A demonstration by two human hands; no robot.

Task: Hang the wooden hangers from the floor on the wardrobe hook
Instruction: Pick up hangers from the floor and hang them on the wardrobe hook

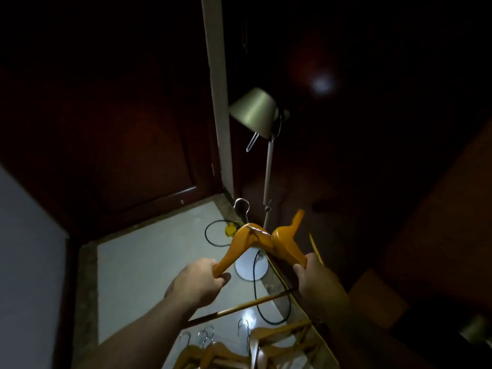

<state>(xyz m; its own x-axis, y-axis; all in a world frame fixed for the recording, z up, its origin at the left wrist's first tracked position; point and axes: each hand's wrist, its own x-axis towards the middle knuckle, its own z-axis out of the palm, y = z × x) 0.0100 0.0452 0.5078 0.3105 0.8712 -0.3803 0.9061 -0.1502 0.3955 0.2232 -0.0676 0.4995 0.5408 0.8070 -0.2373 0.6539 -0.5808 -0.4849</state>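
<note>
I hold two orange wooden hangers up in front of me. My left hand [197, 283] grips the left arm end of the first hanger [239, 238], whose metal hook [241, 206] points up. My right hand [316, 283] grips one arm of the second hanger [287, 238], which touches the first at the middle. A thin wooden crossbar [253, 304] runs below, between my hands. Several more wooden hangers [239, 350] with metal hooks lie on the pale floor beneath my arms. The wardrobe hook is lost in the dark.
A floor lamp with a metal shade [255, 113] and a round white base [250, 265] stands just behind the hangers. A black cable [210, 235] loops over the floor. Dark wooden doors [119, 155] close off the left and back; a pale wall [26, 262] is at far left.
</note>
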